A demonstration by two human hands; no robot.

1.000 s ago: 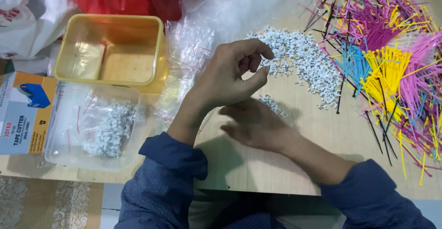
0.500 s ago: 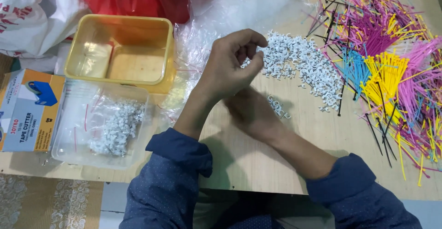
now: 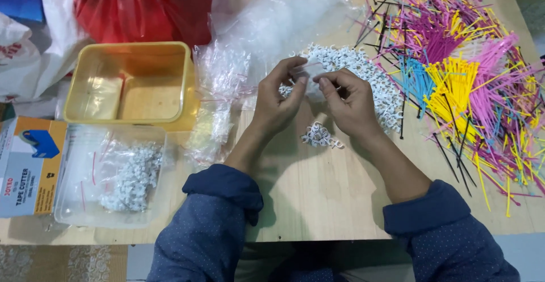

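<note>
Two hands meet just above the big heap of white clips [image 3: 363, 83] on the desk [image 3: 318, 197]. The left hand [image 3: 278, 103] and the right hand [image 3: 346, 103] each pinch an edge of a small clear bag [image 3: 304, 72] between thumb and fingertips; what the bag holds is too small to tell. The heap is the landmark. Just below it, between the wrists, lies a small cluster of clips [image 3: 321, 135]. Far to its left, a clear tray [image 3: 68, 202] holds small filled bags of clips [image 3: 133, 174], so some packing looks done. Above that tray, a yellow tub [image 3: 74, 95] stands nearly empty. To the heap's right spreads a pile of coloured cable ties [image 3: 465, 83]. Judging by the size of the heap, most clips remain unpacked.
</note>
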